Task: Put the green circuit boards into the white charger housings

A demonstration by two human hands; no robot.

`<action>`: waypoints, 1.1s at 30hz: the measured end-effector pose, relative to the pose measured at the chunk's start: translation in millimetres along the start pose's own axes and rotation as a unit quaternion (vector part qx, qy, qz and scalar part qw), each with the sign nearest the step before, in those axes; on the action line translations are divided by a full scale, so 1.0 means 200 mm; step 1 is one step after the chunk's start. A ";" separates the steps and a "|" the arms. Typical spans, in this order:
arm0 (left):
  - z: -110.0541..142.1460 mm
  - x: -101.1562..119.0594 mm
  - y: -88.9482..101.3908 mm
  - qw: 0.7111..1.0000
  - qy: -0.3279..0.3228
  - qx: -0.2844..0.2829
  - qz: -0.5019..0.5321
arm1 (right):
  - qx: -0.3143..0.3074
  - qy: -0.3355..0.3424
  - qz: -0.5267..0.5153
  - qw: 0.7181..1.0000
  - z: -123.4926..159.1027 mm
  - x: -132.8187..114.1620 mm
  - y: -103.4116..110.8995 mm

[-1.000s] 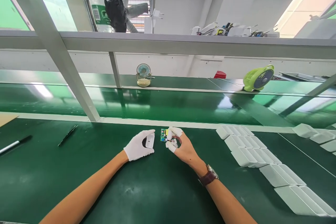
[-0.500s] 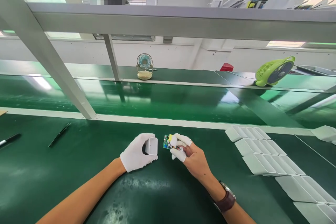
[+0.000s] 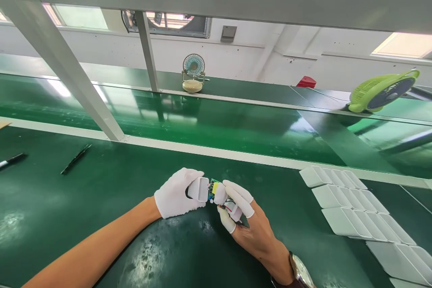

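Note:
My left hand (image 3: 178, 192), in a white glove, is wrapped round a white plastic charger housing (image 3: 200, 189) whose mouth faces right. With white-covered fingertips, my right hand (image 3: 248, 216) grips a small circuit board (image 3: 212, 190) carrying a yellow part and a white rounded piece. A white plug piece (image 3: 234, 210) with thin wires sits within the same fingers. The board's left end is right at the housing's mouth; whether it is inside cannot be made out.
Rows of white housings (image 3: 351, 198) lie at the right. Black tweezers (image 3: 76, 159) and a marker pen (image 3: 12, 160) are on the left. Behind stand a small fan (image 3: 193, 72), a green fan (image 3: 381, 92) and a metal post (image 3: 74, 67).
The circuit board in my right hand has come leftward up to the housing's mouth, closing the gap. The white plug piece shows more clearly. The view has tipped downward.

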State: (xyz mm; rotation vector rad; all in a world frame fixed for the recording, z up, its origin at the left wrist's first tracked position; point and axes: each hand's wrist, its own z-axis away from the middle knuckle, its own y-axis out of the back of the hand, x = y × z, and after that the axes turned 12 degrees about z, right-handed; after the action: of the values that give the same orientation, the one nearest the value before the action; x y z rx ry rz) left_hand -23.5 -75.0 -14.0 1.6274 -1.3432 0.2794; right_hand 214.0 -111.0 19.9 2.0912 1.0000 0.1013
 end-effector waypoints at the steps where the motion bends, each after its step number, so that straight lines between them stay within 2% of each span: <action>1: 0.00 0.00 0.00 1.000 -0.008 0.002 -0.006 | -0.003 -0.001 0.001 1.000 0.00 0.00 0.00; 8: -0.02 0.00 0.01 0.998 -0.058 0.008 -0.028 | -0.043 -0.017 -0.003 0.999 -0.01 -0.02 -0.01; 12: -0.02 0.00 0.00 0.997 -0.069 0.015 -0.029 | -0.052 -0.007 -0.003 0.999 0.00 -0.01 -0.02; 20: -0.01 -0.02 -0.01 0.996 -0.080 0.011 -0.025 | -0.094 -0.031 -0.015 0.995 0.01 -0.01 -0.03; 33: -0.02 -0.03 -0.01 0.994 -0.105 0.003 -0.031 | -0.101 -0.020 0.011 0.995 0.02 -0.01 -0.05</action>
State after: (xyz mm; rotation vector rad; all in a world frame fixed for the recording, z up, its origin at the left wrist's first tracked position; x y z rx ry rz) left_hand -22.8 -69.2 -16.9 1.7364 -1.4460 0.0768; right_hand 208.8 -110.9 9.9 1.9119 0.9040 0.1646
